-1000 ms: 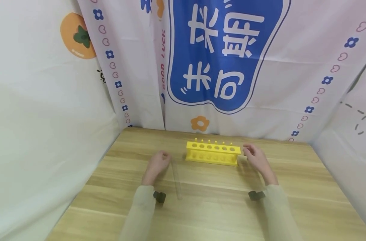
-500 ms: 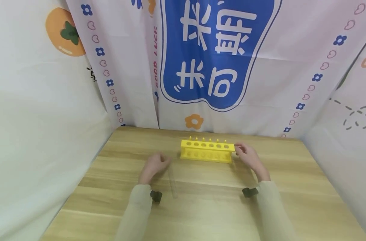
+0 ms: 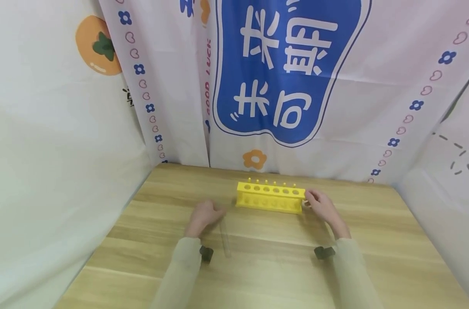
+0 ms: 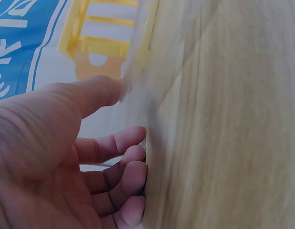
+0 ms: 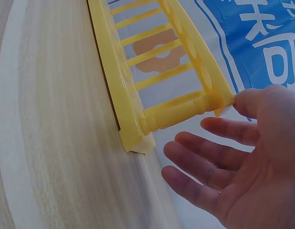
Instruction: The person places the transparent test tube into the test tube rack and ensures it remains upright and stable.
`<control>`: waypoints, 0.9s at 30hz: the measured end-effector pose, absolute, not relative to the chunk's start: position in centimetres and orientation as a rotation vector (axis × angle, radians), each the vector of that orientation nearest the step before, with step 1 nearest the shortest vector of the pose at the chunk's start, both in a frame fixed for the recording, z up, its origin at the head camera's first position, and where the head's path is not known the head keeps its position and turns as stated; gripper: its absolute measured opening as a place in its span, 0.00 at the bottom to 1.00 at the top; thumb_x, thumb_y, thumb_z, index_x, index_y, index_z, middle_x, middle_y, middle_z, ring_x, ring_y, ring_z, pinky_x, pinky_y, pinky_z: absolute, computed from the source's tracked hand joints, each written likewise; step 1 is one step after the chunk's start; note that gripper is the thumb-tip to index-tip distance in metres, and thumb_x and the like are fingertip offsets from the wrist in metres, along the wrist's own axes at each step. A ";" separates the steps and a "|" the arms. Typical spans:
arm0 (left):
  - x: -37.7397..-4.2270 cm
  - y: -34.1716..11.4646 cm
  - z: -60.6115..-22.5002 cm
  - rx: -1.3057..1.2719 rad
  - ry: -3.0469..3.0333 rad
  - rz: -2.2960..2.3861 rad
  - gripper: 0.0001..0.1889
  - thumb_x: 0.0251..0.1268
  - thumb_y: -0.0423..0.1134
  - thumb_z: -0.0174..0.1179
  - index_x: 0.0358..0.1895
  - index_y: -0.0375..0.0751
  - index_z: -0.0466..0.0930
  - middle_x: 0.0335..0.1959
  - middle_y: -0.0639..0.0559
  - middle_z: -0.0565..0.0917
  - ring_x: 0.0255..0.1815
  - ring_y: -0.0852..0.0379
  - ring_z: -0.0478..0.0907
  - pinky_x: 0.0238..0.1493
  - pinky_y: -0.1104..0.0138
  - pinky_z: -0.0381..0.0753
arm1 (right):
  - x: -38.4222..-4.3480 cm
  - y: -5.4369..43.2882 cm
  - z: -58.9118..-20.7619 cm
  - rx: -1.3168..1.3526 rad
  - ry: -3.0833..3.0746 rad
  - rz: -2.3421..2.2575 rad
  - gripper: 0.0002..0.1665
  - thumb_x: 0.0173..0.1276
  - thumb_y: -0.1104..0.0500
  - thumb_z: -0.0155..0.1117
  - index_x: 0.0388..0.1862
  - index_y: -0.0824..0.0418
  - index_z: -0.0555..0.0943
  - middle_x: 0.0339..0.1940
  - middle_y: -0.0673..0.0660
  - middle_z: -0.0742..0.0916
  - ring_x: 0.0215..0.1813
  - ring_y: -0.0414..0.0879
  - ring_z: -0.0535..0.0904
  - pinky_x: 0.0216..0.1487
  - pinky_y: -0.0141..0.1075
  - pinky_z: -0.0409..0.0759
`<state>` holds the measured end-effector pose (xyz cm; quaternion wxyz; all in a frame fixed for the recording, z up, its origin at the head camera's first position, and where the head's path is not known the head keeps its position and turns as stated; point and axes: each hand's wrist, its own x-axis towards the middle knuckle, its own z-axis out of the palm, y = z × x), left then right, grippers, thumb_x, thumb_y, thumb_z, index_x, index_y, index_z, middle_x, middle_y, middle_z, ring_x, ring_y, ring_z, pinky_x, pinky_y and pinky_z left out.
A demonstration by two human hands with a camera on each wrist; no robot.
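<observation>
A clear glass test tube [image 3: 225, 240] lies on the wooden table, faint and blurred, its far end at my left hand [image 3: 205, 216]. In the left wrist view the thumb [image 4: 102, 93] touches the tube, while the loosely bent fingers [image 4: 130, 179] rest at the table surface, apart from the thumb. A yellow test tube rack [image 3: 270, 197] with a row of round holes and a row of pegs stands upright farther back. At its right end is my right hand [image 3: 324, 210]. Its thumb touches the top plate's corner, and its other fingers extend loosely beside the end post.
The wooden table [image 3: 280, 266] ends at a printed cloth [image 3: 180, 107] hanging behind the rack. White cloth sides [image 3: 64, 171] close in the left and right. A small dark device [image 3: 206, 254] is strapped to each wrist.
My right hand has moved left until its thumb meets the rack's end. My left thumb and fingers have shifted slightly nearer along the tube. The rack stays in place.
</observation>
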<state>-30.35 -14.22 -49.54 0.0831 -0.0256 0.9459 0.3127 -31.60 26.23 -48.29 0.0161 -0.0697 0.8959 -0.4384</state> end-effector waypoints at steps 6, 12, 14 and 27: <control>-30.7 -14.2 -49.4 -0.072 2.815 0.922 0.21 0.62 0.56 0.61 0.26 0.40 0.78 0.24 0.48 0.78 0.24 0.53 0.73 0.23 0.63 0.74 | -31.7 26.3 -48.2 -0.207 2.775 -1.382 0.33 0.80 0.42 0.42 0.67 0.67 0.69 0.60 0.71 0.80 0.56 0.63 0.81 0.57 0.52 0.82; -30.9 -14.5 -49.4 -0.054 2.812 0.934 0.18 0.62 0.52 0.62 0.27 0.40 0.81 0.24 0.49 0.80 0.25 0.54 0.73 0.26 0.63 0.76 | -31.7 26.3 -48.3 -0.239 2.782 -1.405 0.32 0.80 0.44 0.42 0.65 0.68 0.69 0.58 0.72 0.81 0.54 0.64 0.82 0.56 0.54 0.82; -30.9 -14.6 -49.4 -0.056 2.810 0.929 0.19 0.62 0.51 0.62 0.20 0.42 0.76 0.19 0.52 0.76 0.21 0.56 0.70 0.22 0.65 0.73 | -31.8 26.3 -48.3 -0.251 2.788 -1.397 0.32 0.80 0.44 0.42 0.65 0.69 0.69 0.57 0.72 0.81 0.53 0.64 0.82 0.56 0.54 0.82; -30.4 -16.0 -48.7 -0.140 2.735 1.141 0.18 0.65 0.48 0.58 0.19 0.45 0.70 0.18 0.53 0.73 0.20 0.56 0.71 0.20 0.67 0.73 | -31.5 26.1 -48.5 -0.256 2.773 -1.393 0.33 0.80 0.43 0.40 0.66 0.67 0.69 0.55 0.72 0.82 0.52 0.63 0.83 0.55 0.54 0.83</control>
